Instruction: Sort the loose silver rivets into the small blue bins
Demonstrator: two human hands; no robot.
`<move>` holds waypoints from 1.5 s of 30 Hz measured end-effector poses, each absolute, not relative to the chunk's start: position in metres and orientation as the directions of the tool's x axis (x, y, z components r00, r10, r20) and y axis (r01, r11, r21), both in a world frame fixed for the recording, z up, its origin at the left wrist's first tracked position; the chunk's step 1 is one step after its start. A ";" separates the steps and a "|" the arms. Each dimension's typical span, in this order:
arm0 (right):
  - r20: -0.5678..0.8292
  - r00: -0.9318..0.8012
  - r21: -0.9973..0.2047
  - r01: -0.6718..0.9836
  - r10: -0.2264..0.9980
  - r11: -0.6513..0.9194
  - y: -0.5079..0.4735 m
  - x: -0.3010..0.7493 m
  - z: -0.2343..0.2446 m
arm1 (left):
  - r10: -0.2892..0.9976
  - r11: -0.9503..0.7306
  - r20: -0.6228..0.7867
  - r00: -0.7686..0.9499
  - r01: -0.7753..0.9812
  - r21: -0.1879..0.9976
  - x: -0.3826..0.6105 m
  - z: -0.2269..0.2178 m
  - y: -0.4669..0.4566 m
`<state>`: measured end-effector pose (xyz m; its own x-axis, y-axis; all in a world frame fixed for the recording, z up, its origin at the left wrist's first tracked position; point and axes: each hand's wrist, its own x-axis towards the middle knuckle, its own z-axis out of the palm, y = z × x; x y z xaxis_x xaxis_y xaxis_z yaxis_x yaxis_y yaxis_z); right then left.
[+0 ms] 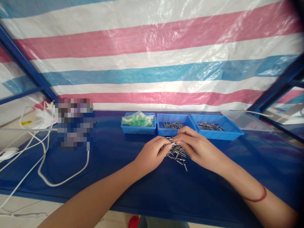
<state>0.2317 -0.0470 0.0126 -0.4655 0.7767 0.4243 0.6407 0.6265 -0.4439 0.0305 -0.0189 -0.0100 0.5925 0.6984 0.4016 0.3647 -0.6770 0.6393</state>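
A loose pile of thin silver metal pins (177,154), which look like blind rivets, lies on the blue table between my hands. My left hand (152,153) is closed at the pile's left side, thumb and forefinger pinching a rivet (174,143). From the right, my right hand (196,145) reaches over the pile with its fingertips pinched close to the left ones, at the other end of that rivet. Just behind the hands stand a blue bin (163,131) and a second blue bin (223,135), both holding more such pins.
A third blue bin (139,130) holds a clear bag of green pieces (140,119). White cables (47,180) and a white mouse (9,154) lie at the left, beside a pixelated patch. At the back right is a clear plastic lid (249,122). Striped sheeting (152,72) hangs behind the table (106,167).
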 end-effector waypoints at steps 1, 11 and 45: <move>0.440 -0.440 -0.473 0.628 0.783 0.619 -0.047 0.230 0.012 | 0.693 -0.681 0.411 0.592 0.351 0.643 0.030 -0.009 -0.019; 0.296 -0.041 -0.890 0.350 0.954 0.291 -0.047 0.215 0.005 | 0.685 -0.699 0.485 0.544 0.302 0.648 0.031 -0.013 -0.019; 0.446 0.299 -0.187 0.953 0.844 -0.239 -0.029 0.328 0.019 | 0.704 -0.706 0.226 0.673 0.632 0.320 0.028 -0.009 -0.021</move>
